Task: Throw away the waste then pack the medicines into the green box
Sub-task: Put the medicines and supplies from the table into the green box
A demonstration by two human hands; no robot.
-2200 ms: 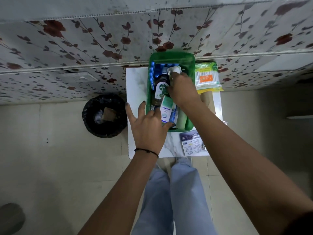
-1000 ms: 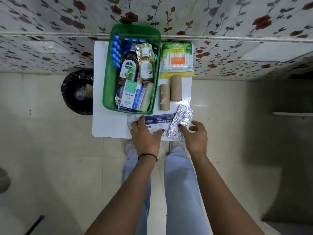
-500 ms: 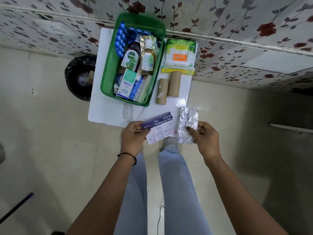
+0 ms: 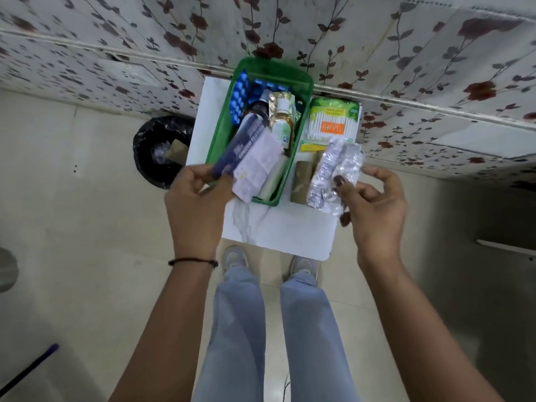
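Observation:
The green box (image 4: 220, 134) stands on a small white table (image 4: 278, 227) against the wall, holding blue blister strips (image 4: 238, 100), a dark bottle (image 4: 256, 110), a yellow bottle (image 4: 282, 126) and other items. My left hand (image 4: 197, 204) grips a flat blue-and-white medicine pack (image 4: 249, 161) over the box's near end. My right hand (image 4: 374, 207) pinches a silver foil blister strip (image 4: 333, 172) above the table's right side. A pack of cotton buds (image 4: 332, 123) and two brown rolls (image 4: 303, 178) lie to the right of the box.
A black bin (image 4: 158, 150) with waste inside sits on the floor left of the table. A floral-patterned wall runs behind. My legs and shoes are below the table's near edge. A dark stick (image 4: 29, 369) lies at the lower left.
Both hands picked the pack and foil strip off the table's near edge and lifted them forward; the pack is now over the green box.

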